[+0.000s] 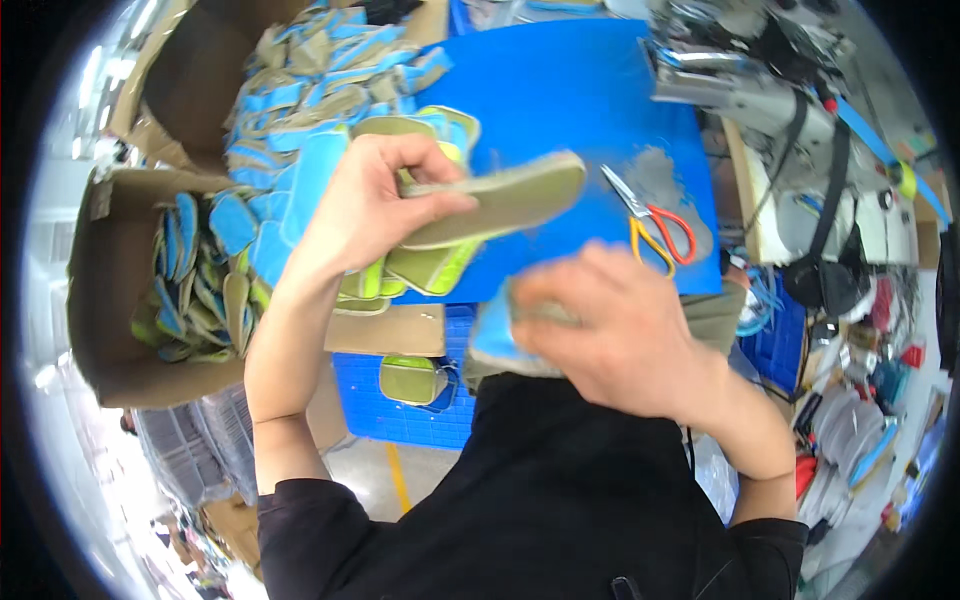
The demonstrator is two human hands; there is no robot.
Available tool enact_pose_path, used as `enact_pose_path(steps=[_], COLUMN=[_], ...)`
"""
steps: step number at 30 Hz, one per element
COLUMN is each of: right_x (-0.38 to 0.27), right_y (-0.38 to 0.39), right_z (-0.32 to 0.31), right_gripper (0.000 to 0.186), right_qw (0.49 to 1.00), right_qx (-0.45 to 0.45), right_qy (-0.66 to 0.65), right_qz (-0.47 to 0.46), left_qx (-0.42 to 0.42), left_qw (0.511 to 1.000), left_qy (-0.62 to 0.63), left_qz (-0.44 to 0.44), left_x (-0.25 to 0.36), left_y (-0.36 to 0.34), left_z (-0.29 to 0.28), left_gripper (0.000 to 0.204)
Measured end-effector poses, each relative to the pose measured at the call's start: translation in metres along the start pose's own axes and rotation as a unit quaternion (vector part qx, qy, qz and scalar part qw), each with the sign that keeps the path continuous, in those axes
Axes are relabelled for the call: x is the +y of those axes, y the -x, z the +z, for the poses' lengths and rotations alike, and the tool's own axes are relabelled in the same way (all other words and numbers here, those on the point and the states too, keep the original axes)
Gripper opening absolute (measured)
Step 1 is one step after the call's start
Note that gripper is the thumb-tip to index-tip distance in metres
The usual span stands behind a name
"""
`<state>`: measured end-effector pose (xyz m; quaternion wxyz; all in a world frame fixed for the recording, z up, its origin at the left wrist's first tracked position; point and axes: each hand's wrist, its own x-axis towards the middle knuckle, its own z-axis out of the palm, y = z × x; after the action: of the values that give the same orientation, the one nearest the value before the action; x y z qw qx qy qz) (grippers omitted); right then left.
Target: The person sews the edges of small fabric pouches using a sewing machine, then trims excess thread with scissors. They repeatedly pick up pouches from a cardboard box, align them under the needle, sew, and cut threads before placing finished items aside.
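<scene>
My left hand point(385, 200) is closed, pinching the end of an olive sole-shaped piece point(510, 200) with a pale edge and rounded far end, held above the table. Under it lie several olive pieces with lime-green trim point(430, 268) and light blue pieces point(318, 180). Nearer my body, my right hand point(610, 325) has its fingers wrapped round a blue-and-olive fabric piece point(497, 330); motion blurs both, and its full shape is hidden. Beyond that hand, scissors point(650, 222) with red and yellow handles rest on the table, blades parted slightly.
The blue tabletop point(550, 75) carries a heap of blue-and-olive fabric strips point(330, 75) at the far left. A cardboard box point(100, 290) of blue and green pieces stands left. A sewing machine point(740, 95) is at far right. Below the table edge sits a blue crate point(365, 415).
</scene>
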<state>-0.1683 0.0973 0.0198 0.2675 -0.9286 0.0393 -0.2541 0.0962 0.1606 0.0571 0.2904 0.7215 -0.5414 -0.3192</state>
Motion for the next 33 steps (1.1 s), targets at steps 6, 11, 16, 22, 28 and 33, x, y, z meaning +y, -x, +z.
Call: enact_pose_path(steps=[6, 11, 16, 22, 28, 33], right_x=[0.047, 0.056, 0.055, 0.061, 0.063, 0.064], right_y=[0.013, 0.036, 0.038, 0.045, 0.052, 0.051], right_z=[-0.002, -0.005, 0.000, -0.001, -0.002, -0.004], right_gripper=[0.008, 0.007, 0.009, 0.009, 0.010, 0.011], right_qw=[0.986, 0.971, 0.966, 0.957, 0.955, 0.959], right_qx=[0.131, 0.166, 0.181, 0.197, 0.199, 0.196], right_qy=[-0.014, -0.027, -0.020, -0.044, -0.046, -0.048], right_qz=[0.098, 0.169, 0.182, 0.210, 0.214, 0.200], left_qx=[-0.092, 0.192, -0.186, -0.201, -0.160, -0.064], left_qw=[0.988, 0.932, 0.943, 0.912, 0.970, 0.979], left_qy=[0.119, 0.043, 0.277, 0.342, 0.176, -0.006], left_qz=[0.029, 0.304, 0.013, -0.101, 0.041, 0.195], left_x=[0.026, 0.003, -0.024, -0.038, 0.008, 0.029], left_y=[-0.025, -0.015, -0.041, -0.057, -0.049, -0.049], left_z=[0.059, 0.096, 0.115, 0.117, 0.080, 0.072], left_gripper=[0.013, 0.013, 0.043, 0.025, 0.019, 0.011])
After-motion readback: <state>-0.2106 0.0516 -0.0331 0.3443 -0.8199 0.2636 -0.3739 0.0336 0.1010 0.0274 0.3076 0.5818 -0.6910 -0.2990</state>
